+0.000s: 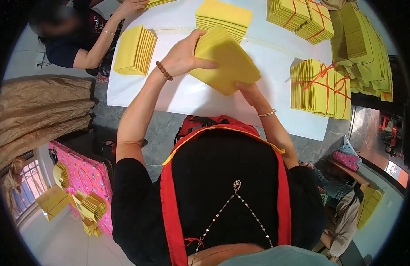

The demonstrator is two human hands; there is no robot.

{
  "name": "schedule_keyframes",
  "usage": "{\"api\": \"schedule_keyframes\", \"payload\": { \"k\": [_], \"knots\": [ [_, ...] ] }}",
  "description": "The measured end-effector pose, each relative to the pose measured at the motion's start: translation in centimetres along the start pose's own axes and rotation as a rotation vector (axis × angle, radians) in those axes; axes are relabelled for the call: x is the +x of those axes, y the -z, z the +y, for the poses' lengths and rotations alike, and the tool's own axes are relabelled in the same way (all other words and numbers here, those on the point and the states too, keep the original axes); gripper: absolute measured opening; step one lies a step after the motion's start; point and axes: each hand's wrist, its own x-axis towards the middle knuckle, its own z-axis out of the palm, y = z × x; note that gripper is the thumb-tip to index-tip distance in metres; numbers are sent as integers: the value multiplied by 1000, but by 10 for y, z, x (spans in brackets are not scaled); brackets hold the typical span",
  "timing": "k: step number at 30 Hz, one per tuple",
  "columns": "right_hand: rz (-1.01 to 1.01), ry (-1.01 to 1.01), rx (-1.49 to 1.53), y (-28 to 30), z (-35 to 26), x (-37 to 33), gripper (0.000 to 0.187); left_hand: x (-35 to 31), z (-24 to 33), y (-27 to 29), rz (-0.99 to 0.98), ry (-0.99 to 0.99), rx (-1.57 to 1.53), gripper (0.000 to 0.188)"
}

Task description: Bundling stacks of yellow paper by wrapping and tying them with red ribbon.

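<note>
Grey-green cloth (276,258) lies nearest, at the lower edge; beyond it, the left hand (183,55), partly open, grips a yellow stack (227,57) with its thumb across the face, while the right hand (250,92) grasps its near right end; the stack sits between both hands, tilted over the white desk (307,126)

1. Most fingers of the left hand (180,57) and right hand (250,94): hidden behind the yellow stack (227,57).
2. Beyond the surface (262,117)'s left edge, a co-worker's head (58,21) is blurred.
3. A yellow pile (163,2) at the far edge is cut off by the picture's top.
</note>
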Motion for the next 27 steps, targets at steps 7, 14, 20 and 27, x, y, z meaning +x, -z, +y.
{"api": "schedule_keyframes", "payload": {
  "k": [7,14,20,27],
  "knots": [
    [-22,340,-837,-9,-25,10,130,-6,1,-35,21,-216,837,60],
    [-132,328,-618,-11,-14,37,105,-7,-3,-21,44,-309,665,67],
    [-157,280,-663,-18,-16,38,95,2,-77,-20,199,-44,-836,71],
    [-152,163,-569,-14,-5,41,107,-3,-77,-66,358,-91,-1075,85]
  ]
}}
